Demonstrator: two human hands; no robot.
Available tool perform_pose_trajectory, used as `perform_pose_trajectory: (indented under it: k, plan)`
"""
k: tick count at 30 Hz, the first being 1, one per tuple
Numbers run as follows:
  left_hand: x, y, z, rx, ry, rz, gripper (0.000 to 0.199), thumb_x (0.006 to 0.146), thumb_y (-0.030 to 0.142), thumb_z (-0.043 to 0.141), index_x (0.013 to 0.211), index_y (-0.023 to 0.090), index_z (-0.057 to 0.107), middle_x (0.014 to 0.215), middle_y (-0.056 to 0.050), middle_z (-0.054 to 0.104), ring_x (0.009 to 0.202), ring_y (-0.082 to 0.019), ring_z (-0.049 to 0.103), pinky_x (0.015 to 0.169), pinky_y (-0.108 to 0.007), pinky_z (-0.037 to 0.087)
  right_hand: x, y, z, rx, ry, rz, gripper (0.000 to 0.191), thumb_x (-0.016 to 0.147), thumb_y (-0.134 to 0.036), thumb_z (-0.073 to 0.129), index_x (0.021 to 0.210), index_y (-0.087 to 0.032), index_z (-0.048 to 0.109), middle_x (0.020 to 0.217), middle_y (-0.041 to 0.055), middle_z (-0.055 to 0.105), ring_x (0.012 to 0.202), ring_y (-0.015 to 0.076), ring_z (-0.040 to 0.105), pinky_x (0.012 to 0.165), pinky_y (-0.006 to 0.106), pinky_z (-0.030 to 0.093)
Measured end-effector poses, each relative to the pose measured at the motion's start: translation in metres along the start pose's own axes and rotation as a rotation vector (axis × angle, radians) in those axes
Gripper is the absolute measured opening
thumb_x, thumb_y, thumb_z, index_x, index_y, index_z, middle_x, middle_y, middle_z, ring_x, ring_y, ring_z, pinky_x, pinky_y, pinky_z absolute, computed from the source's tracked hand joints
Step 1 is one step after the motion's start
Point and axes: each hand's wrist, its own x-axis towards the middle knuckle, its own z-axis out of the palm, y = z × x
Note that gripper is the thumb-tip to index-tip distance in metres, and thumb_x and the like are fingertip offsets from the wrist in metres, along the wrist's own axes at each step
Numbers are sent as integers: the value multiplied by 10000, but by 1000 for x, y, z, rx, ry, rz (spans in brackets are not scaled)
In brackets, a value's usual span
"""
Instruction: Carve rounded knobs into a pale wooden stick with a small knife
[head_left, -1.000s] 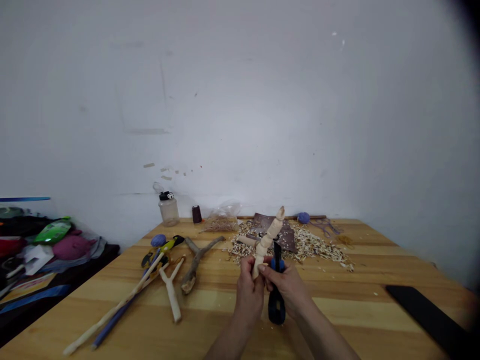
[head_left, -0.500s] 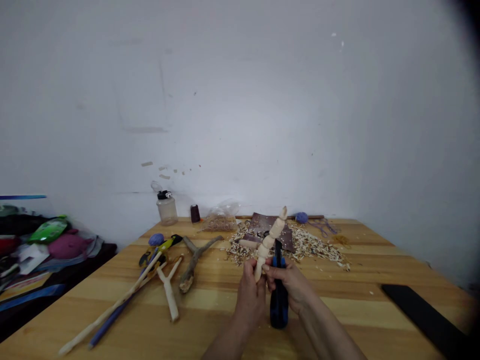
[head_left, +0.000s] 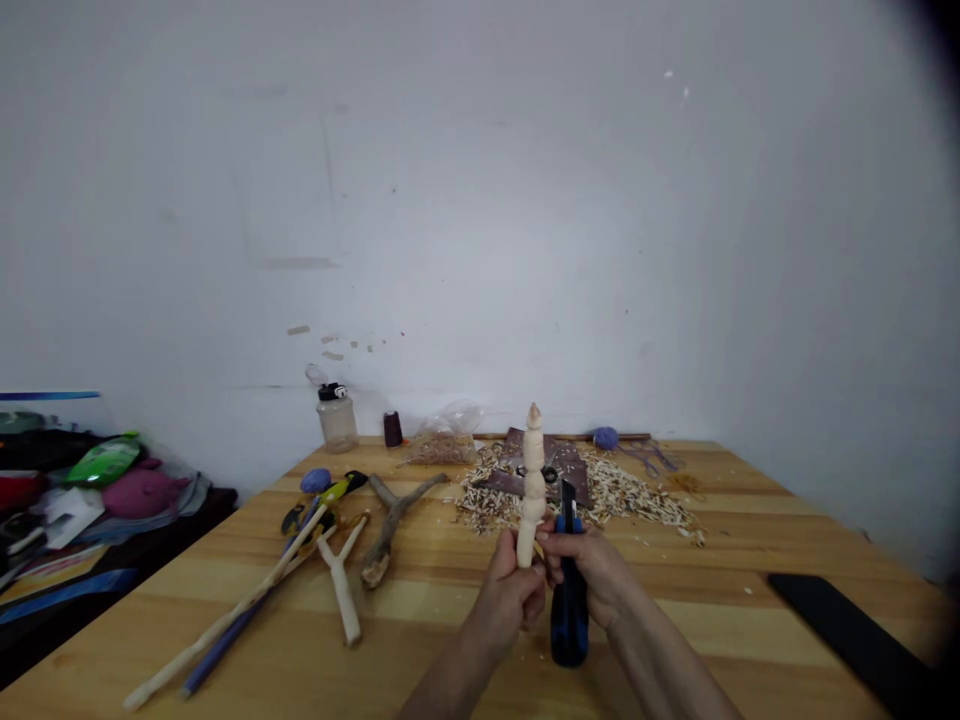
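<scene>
My left hand [head_left: 510, 600] grips the lower end of a pale carved wooden stick [head_left: 533, 490], which stands upright and has bead-like turned segments and a pointed tip. My right hand [head_left: 592, 575] is closed around a carving knife with a blue and black handle [head_left: 570, 620]. The knife's short dark blade [head_left: 568, 495] points up, right next to the wood. The right fingers reach across toward the stick's lower part. The knife's handle sticks out below my right fist.
The wooden table [head_left: 675, 600] holds a heap of wood shavings [head_left: 615, 500] on and around a dark sheet [head_left: 562, 462]. Peeled sticks [head_left: 341, 585] and a forked branch [head_left: 390, 525] lie to the left. A black flat slab [head_left: 847, 625] lies at right, and a wall stands behind.
The carved stick has swung from leaning right to nearly vertical. Both hands and the knife have shifted slightly right.
</scene>
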Motion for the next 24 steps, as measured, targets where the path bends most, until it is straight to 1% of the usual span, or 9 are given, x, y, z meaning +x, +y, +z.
perform_pose_trajectory:
  k: [3,5,8,12,14,16,18,22,24]
  plan:
    - [1,2,0,-92,28,-61,372,679,361,595,959,187,422,603,58,522,309,-9,278,288,-139,125,1,2,5,-69,61,-39,256,523,-350,722,571,-178,539,386,-66,446,347,72,367,391,224,286]
    - [1,4,0,-187,51,-80,414,692,447,606,974,205,422,552,91,456,294,-6,254,285,-133,111,1,3,8,-165,123,-91,258,524,-355,724,555,-176,540,396,-60,447,364,75,369,393,222,280]
    - [3,8,-3,-293,93,-39,460,717,568,568,1004,251,399,547,113,412,276,2,228,285,-123,98,-2,1,12,-241,177,-166,283,542,-393,725,650,-170,587,419,-61,454,391,81,376,401,218,284]
    - [8,11,-16,-329,170,31,483,724,531,596,1066,258,392,555,106,441,292,-3,253,301,-124,131,-4,-3,9,-243,228,-282,374,605,-487,688,769,-161,604,443,-68,427,412,86,379,410,213,302]
    - [11,13,-23,-328,218,57,461,702,494,636,1008,217,432,557,86,469,326,-14,321,323,-134,188,-3,-4,4,-264,307,-341,401,614,-512,674,786,-156,606,465,-65,430,432,90,392,421,211,317]
    - [13,13,-29,-321,240,68,404,681,479,657,873,184,458,555,68,481,360,-25,369,342,-145,222,1,-4,-4,-321,404,-373,422,614,-532,661,793,-153,613,471,-60,444,442,99,407,428,216,328]
    - [14,13,-32,-315,238,54,392,678,501,646,757,177,439,522,71,451,354,-24,351,343,-153,210,6,-5,-12,-399,455,-397,429,601,-548,657,760,-151,625,499,-38,493,462,112,436,451,227,352]
    - [16,11,-34,-252,259,-1,441,673,583,605,692,197,392,445,106,336,316,-20,220,330,-167,131,13,-4,-23,-610,388,-396,400,608,-555,645,654,-158,643,504,-18,523,475,116,451,451,222,356]
    - [17,9,-34,-173,292,-27,453,677,609,583,677,211,366,424,118,283,316,-28,173,329,-176,105,15,-1,-25,-658,307,-389,390,613,-540,650,707,-163,672,560,-4,571,506,124,483,460,218,371]
